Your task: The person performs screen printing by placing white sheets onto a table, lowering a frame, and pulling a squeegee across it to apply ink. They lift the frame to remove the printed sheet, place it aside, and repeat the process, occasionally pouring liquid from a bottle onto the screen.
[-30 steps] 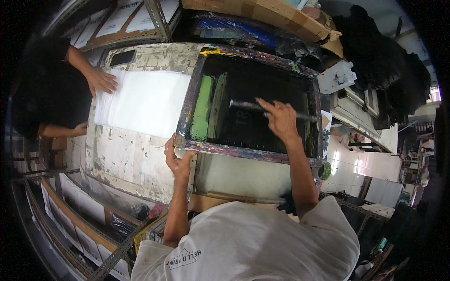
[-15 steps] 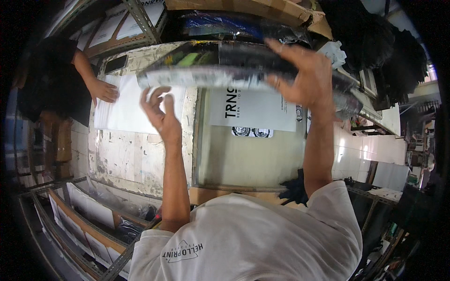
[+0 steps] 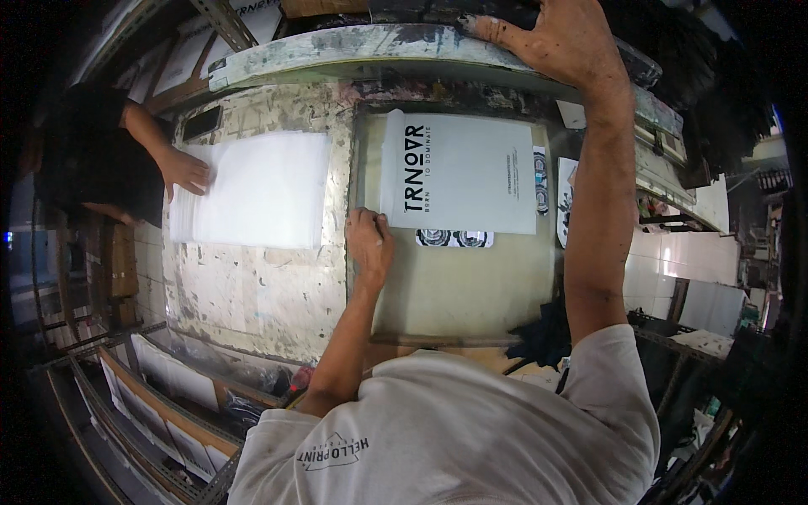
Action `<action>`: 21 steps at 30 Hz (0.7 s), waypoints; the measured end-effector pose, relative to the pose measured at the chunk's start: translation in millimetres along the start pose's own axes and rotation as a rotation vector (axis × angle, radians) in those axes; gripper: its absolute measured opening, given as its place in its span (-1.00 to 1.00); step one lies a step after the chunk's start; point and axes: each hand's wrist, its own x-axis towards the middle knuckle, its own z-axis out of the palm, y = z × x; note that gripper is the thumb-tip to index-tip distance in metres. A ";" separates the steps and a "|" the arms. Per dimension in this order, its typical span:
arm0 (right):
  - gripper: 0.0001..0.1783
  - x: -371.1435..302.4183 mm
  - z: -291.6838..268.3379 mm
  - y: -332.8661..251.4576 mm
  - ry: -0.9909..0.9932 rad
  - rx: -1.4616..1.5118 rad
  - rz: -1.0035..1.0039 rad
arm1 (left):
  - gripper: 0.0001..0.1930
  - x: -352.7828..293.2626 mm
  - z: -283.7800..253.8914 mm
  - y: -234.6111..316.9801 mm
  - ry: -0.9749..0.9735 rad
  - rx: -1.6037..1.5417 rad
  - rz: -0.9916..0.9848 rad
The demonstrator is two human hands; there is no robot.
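Observation:
A translucent white sheet with black printing [image 3: 471, 181] lies on a pale, smooth board [image 3: 454, 290] in front of me. My left hand [image 3: 369, 244] rests at the board's left edge, fingers curled against the sheet's lower left corner. Whether the corner is pinched between them is hidden. At the top, my right hand [image 3: 581, 42] grips a long, paint-stained frame [image 3: 337, 55], tilted up at the far side. Its thumb stretches along the frame and the other fingers run out of view. Under the sheet, round black-and-white printed designs [image 3: 454, 238] peek out.
On the left, another person's hand [image 3: 187, 171] lies on a stack of white sheets [image 3: 252, 189]. Near it is a dark phone [image 3: 202, 123]. A metal rack [image 3: 160, 396] with boxes stands at lower left. Dark cloth [image 3: 539, 337] hangs by the board's near right corner.
The frame has swung up and away to the far edge with my right hand, uncovering the whole sheet. My left hand has moved right and down to the sheet's corner.

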 end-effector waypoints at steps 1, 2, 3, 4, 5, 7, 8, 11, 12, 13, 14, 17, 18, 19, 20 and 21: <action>-0.43 1.9 0.0 0.4 -0.012 0.008 0.011 | -0.92 2.2 -1.0 2.4 0.056 -0.046 0.036; -0.44 4.4 0.6 1.2 -0.023 0.014 0.023 | -0.93 8.2 -6.6 10.4 0.111 -0.092 0.072; -0.45 6.0 0.5 1.1 -0.036 0.021 0.034 | -0.93 12.6 -12.7 17.0 0.166 -0.139 0.107; -0.45 5.2 2.8 3.0 -0.004 -0.004 0.028 | -0.92 17.2 -17.8 20.5 0.174 -0.177 0.108; -0.45 4.1 6.3 6.1 0.033 -0.026 0.018 | -0.92 23.9 -23.9 22.2 0.188 -0.212 0.110; -0.45 5.7 5.5 8.6 0.066 -0.035 0.006 | -0.91 33.7 -33.5 15.5 0.209 -0.263 0.070; -0.44 4.8 4.0 7.9 0.062 -0.020 0.009 | -0.90 38.0 -42.0 5.3 0.210 -0.275 0.028; -0.42 5.7 1.1 1.1 -0.005 0.024 0.077 | -0.91 43.0 -73.8 -42.2 0.254 -0.226 -0.030; -0.41 6.9 0.7 -2.8 -0.038 0.041 0.108 | -0.92 43.3 -85.3 -62.6 0.289 -0.217 -0.033; -0.42 6.4 -0.2 -8.7 -0.030 0.022 0.124 | -0.93 42.7 -97.2 -82.0 0.325 -0.208 -0.036; -0.42 5.2 0.1 -15.0 -0.023 0.005 0.139 | -0.93 40.5 -112.4 -95.8 0.327 -0.189 -0.125; -0.28 -3.7 22.3 48.3 0.074 -0.158 0.001 | -0.93 40.7 -151.5 -138.3 0.380 -0.085 -0.221; -0.26 -5.0 21.0 46.7 0.056 -0.129 0.028 | -0.92 38.2 -165.4 -150.5 0.410 0.008 -0.246; -0.25 -5.2 19.8 43.0 0.039 -0.101 0.057 | -0.91 34.0 -175.5 -160.5 0.439 0.101 -0.269; -0.26 -3.3 18.2 38.3 0.028 -0.061 0.062 | -0.88 31.4 -179.8 -158.1 0.584 0.283 -0.251; -0.28 -2.3 19.6 38.4 0.023 -0.062 0.055 | -0.82 36.3 -183.7 -138.0 0.727 0.524 -0.260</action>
